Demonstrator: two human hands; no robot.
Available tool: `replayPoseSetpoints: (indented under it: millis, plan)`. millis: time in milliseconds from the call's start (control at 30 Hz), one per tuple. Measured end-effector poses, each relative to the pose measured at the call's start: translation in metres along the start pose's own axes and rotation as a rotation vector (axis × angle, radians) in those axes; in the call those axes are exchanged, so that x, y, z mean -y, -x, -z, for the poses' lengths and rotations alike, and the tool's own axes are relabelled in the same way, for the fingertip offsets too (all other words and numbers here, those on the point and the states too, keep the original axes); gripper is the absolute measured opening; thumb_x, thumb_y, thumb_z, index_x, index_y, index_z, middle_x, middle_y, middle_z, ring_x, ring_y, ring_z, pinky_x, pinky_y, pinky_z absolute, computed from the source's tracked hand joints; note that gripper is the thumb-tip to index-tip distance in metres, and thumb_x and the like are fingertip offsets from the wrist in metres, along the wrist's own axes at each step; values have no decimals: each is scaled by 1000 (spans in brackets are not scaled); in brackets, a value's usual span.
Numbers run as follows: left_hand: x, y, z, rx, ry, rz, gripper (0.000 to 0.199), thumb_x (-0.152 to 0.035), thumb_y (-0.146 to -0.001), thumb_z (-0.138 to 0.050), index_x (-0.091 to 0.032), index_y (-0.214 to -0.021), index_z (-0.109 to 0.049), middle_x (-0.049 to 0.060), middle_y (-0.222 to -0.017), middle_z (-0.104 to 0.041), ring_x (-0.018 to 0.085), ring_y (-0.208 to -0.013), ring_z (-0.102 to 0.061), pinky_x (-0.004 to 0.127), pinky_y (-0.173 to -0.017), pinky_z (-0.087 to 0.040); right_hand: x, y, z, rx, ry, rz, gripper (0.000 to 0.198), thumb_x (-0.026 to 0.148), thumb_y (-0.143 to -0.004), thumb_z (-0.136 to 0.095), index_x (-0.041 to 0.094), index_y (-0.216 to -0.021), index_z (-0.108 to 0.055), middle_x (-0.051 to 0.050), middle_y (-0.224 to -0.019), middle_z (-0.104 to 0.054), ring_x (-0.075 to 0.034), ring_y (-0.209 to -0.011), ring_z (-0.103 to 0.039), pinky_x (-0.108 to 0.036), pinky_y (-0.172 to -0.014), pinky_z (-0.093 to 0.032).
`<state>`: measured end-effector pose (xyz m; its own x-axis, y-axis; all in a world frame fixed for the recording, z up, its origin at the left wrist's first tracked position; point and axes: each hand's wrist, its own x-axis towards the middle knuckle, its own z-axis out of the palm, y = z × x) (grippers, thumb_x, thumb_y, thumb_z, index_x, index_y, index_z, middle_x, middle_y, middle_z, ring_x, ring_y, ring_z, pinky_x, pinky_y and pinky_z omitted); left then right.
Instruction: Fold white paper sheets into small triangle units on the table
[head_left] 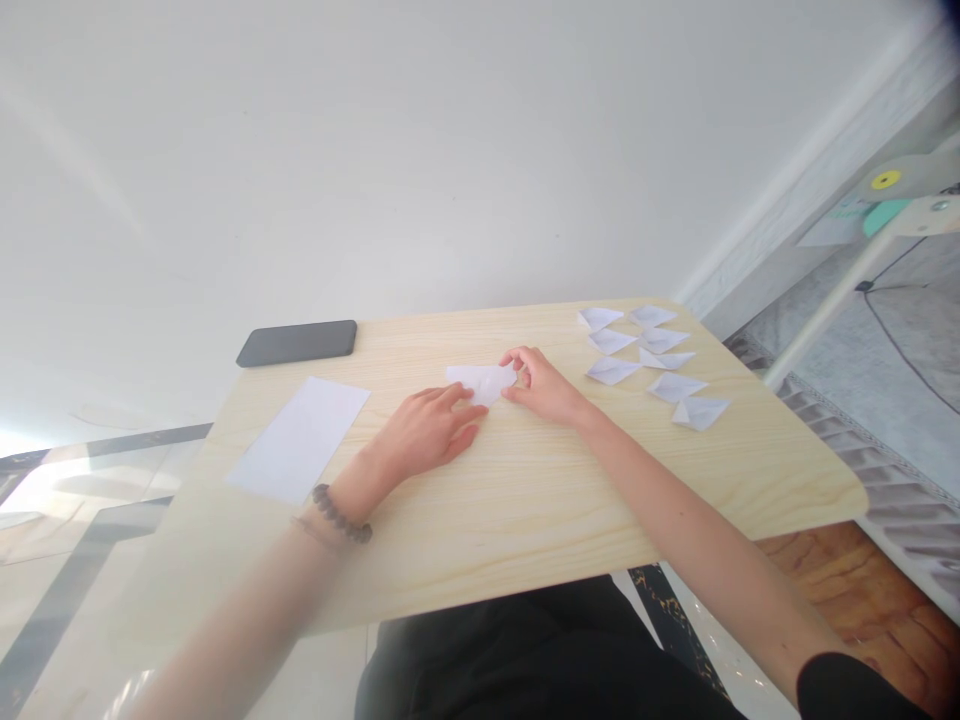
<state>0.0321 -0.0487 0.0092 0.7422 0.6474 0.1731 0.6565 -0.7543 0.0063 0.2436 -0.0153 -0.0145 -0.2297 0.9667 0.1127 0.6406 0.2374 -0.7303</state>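
Note:
A small folded piece of white paper (480, 380) lies near the middle of the wooden table, between my two hands. My left hand (427, 430), with a dark bead bracelet (341, 515) at the wrist, rests on the paper's near left side, its fingers stretched out and apart. At the paper's right end, my right hand (546, 388) pinches the edge between thumb and fingers. A flat white paper sheet (304, 440) lies to the left of my left hand. Several folded paper boats (613, 370) stand in two columns on the right.
A dark grey phone-like slab (298, 343) lies at the table's back left corner. The pale wooden table (480, 540) stands against a white wall (450, 150). To the right is a white metal pole (832, 300) with a cable near it.

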Motion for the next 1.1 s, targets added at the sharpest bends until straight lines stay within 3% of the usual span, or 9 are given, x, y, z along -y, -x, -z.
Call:
replayPoseSetpoints:
  millis: [200, 367, 467, 733, 967, 1100]
  plan:
    - [1, 1, -1, -7, 17, -8, 30, -29, -86, -39, -27, -109, -57, 7, -116, -51, 20, -96, -56, 36, -84, -44, -2, -3, 3, -17, -13, -14, 30, 15, -69, -48, 21, -99, -50, -1, -90, -41, -6, -55, -38, -25, -63, -40]
    - [3, 3, -3, -31, 23, -11, 30, -29, -86, -38, -27, -111, -56, 7, -116, -52, 20, -98, -55, 36, -85, -44, 4, 3, -7, -57, 127, 49, 39, 36, -65, -61, 23, -100, -49, -3, -97, -44, -16, -87, -48, -34, -82, -38]
    - [2, 3, -3, -37, 23, -16, 30, -29, -86, -38, -27, -110, -57, 7, -115, -52, 20, -98, -55, 36, -85, -44, 6, 5, -9, -37, 184, 55, 42, 37, -64, -63, 25, -101, -49, -4, -100, -45, -19, -94, -48, -38, -87, -35]
    - [1, 2, -1, -44, 6, -14, 29, -28, -86, -40, -26, -108, -59, 7, -114, -54, 20, -98, -55, 35, -84, -45, -1, -5, 6, -1, -9, -14, 36, 10, -68, -47, 23, -101, -53, -3, -97, -42, -6, -57, -42, -26, -65, -42]
    - [2, 2, -2, -45, 17, -9, 29, -29, -86, -39, -27, -107, -59, 7, -115, -53, 20, -95, -56, 36, -83, -45, -5, -7, 8, -23, -6, -22, 34, 8, -68, -43, 21, -97, -56, -2, -89, -46, -6, -54, -42, -25, -62, -40]
    - [3, 3, -3, -57, 30, -13, 29, -28, -86, -40, -27, -107, -59, 8, -114, -53, 19, -95, -57, 36, -83, -45, -2, -3, 1, -71, 15, -15, 25, 21, -73, -49, 21, -98, -54, -2, -90, -45, -9, -63, -47, -27, -67, -42]
